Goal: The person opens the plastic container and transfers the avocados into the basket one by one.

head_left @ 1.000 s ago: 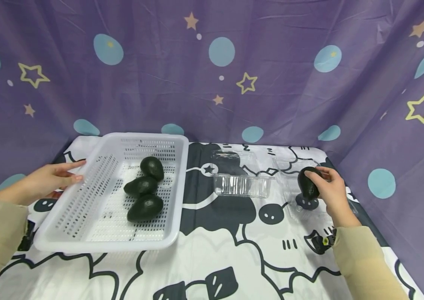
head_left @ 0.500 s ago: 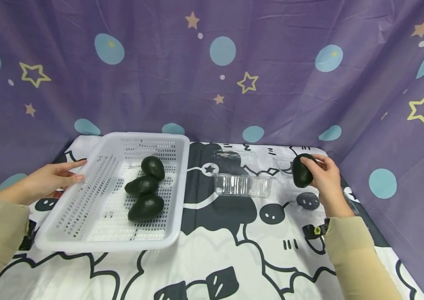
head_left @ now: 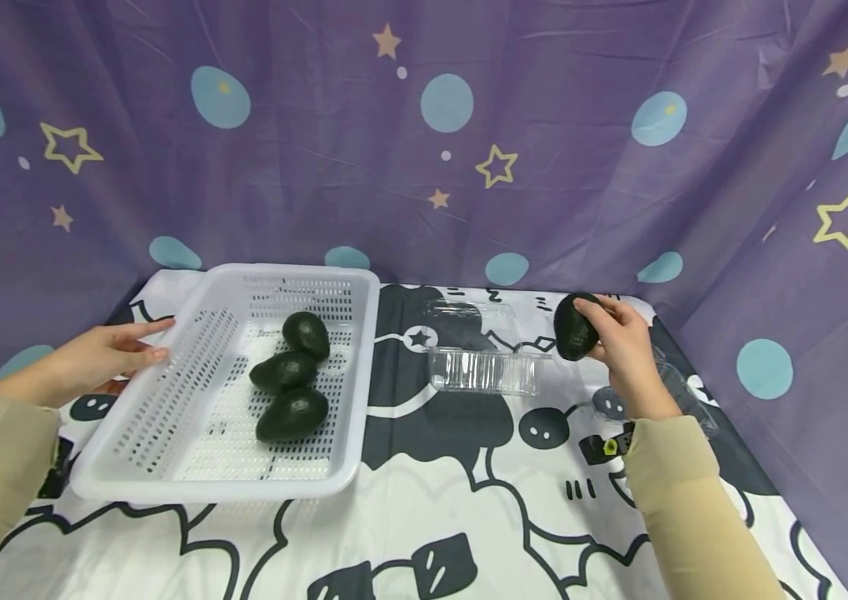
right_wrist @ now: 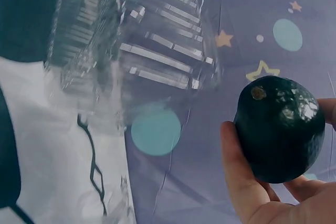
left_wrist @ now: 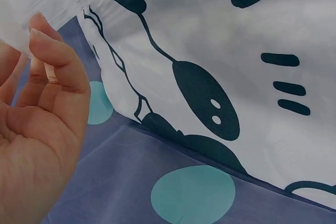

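Note:
My right hand (head_left: 622, 342) holds a dark green avocado (head_left: 575, 327) above the right part of the table. In the right wrist view the fingers cup this avocado (right_wrist: 281, 129), its stem end facing the camera. My left hand (head_left: 105, 358) touches the left side of a white perforated plastic basket (head_left: 210, 492). Seen from the left wrist, the fingers of that hand (left_wrist: 44, 108) are loosely bent, their tips against the white basket wall (left_wrist: 13, 9). Three avocados (head_left: 292, 415) lie in a row inside the basket, toward its right side.
An open clear plastic clamshell box (head_left: 484, 372) stands right of the basket, also seen in the right wrist view. More clear plastic packaging (head_left: 682, 387) lies by the right forearm. A purple curtain (head_left: 424, 167) hangs behind the table's cartoon-print cloth (head_left: 424, 508).
My right hand has carried the avocado up and left, away from the clear packaging on the right toward the open clamshell box. The left hand and basket have stayed in place.

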The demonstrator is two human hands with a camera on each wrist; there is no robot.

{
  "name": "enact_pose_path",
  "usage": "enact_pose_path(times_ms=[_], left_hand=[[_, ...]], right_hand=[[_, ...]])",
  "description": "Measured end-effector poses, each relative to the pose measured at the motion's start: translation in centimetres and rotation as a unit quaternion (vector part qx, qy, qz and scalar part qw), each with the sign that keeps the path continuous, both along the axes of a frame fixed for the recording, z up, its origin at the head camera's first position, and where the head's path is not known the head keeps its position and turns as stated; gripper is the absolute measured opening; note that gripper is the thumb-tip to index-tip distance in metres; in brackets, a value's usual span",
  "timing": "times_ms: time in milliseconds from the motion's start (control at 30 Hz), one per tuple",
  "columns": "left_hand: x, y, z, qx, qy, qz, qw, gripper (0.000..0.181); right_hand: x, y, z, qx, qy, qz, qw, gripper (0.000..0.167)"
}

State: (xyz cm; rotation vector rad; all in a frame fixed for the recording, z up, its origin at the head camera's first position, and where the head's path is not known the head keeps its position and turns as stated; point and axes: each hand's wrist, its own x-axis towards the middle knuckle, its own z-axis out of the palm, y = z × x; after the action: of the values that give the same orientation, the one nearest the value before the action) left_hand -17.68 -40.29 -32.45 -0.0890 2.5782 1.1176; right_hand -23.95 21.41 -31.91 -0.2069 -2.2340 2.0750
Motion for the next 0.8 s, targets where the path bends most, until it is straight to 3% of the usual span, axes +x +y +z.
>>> enact_pose_path(times_ms=[167, 400, 600, 800], left_hand=[[0.1, 0.1, 0.1, -0.008, -0.001, 0.001, 1.0, 0.084], [0.1, 0.1, 0.1, -0.012, 0.002, 0.002, 0.9999, 0.083], [0.1, 0.1, 0.0, -0.014, 0.0, 0.002, 0.9999, 0.084], [0.1, 0.0, 0.0, -0.021, 0.003, -0.001, 0.9998, 0.083]], right_hand=[[-0.3, -1.2, 0.5, -0.006, 0.004, 0.012, 0.9999, 0.042], [-0.6, -3.2, 0.9, -0.012, 0.012, 0.024, 0.9996, 0.048], [-1.0, -4.8, 1.2, -0.029, 0.004, 0.023, 0.9993, 0.042], [-1.3, -6.4, 1.6, -0.032, -0.002, 0.041, 0.9986, 0.055]])
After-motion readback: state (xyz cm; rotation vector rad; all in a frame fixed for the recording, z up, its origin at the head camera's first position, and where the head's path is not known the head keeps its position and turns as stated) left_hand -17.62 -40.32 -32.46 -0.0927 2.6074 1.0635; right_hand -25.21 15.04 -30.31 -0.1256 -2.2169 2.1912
